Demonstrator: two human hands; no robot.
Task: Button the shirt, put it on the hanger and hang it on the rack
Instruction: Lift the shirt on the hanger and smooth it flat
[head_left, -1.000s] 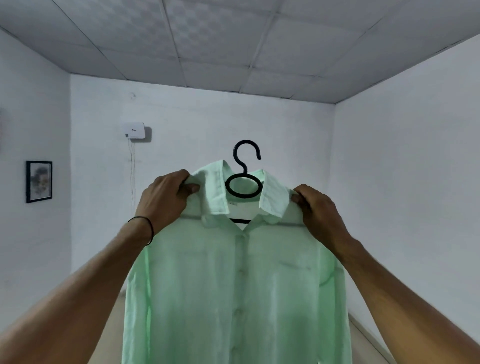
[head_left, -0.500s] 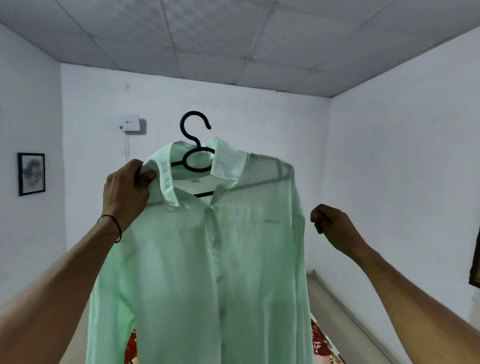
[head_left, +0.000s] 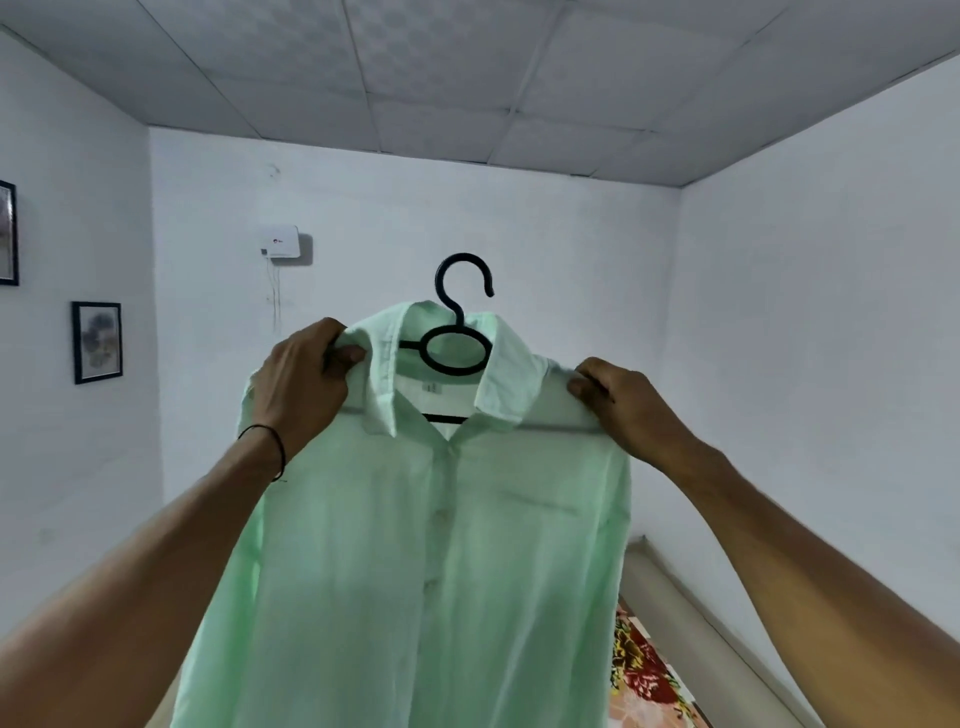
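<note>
A pale green shirt (head_left: 431, 545) hangs buttoned on a black hanger (head_left: 457, 332), held up in front of me. The hanger's hook sticks up above the collar; its arms are mostly hidden inside the fabric. My left hand (head_left: 304, 384) grips the shirt's left shoulder by the collar, thumb pinching the cloth. My right hand (head_left: 623, 410) pinches the right shoulder seam over the hanger arm. No rack is in view.
White walls enclose the room. A white box (head_left: 280, 241) with a cable is mounted on the far wall, and framed pictures (head_left: 97, 342) hang on the left wall. A floral-patterned cloth (head_left: 644, 670) lies at the lower right beside a pale ledge.
Half a second ago my right hand was off the shirt and lower; it has returned to grip the right shoulder. The shirt has swung back to face me squarely.
</note>
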